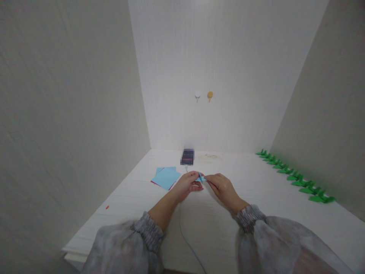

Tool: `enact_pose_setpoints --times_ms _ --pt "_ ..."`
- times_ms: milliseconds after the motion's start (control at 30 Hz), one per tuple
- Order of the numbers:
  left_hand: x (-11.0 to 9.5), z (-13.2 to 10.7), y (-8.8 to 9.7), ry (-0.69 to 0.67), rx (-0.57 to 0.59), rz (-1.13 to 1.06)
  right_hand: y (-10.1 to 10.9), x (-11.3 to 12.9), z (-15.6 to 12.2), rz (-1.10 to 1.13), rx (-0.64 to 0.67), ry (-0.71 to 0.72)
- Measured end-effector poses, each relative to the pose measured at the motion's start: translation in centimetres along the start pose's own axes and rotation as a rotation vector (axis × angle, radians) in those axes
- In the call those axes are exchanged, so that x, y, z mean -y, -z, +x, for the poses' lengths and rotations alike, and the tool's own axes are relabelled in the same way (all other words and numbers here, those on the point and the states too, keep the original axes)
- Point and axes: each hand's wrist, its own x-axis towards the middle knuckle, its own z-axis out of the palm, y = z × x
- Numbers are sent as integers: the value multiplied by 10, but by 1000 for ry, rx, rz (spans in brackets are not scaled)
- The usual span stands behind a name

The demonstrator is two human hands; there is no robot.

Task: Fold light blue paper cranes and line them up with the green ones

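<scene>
Over the middle of the white table, a small folded piece of light blue paper (201,178) is held between my two hands. My left hand (188,184) pinches its left side between thumb and fingers. From the right, the fingertips of my right hand (224,186) are closed on its other end. Parts of the paper are covered by my fingers, so its full shape cannot be made out. Just left of my left hand lie light blue square sheets (166,178), with a red edge showing beneath them.
A phone (187,156) stands near the back wall, with a white cable (185,236) running toward me. Several green folded paper figures (298,179) line the table's right side. A small orange-red piece (107,207) lies at left. Two hooks, white (197,94) and yellow (210,94), are on the back wall.
</scene>
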Motion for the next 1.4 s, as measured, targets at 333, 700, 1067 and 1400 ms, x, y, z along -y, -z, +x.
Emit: enact_pose_setpoints --times_ms 333,700,1067,1400 --pt "-4 -4 -5 -6 97 -76 2 -3 -1 -53 50 -19" --pt "-4 -5 -7 12 104 -28 4 0 1 -84 108 -15" --pt "-6 -6 -6 43 115 -50 2 3 0 -74 128 -81" --pt "-4 -6 -3 81 168 60 3 11 4 274 234 -303"
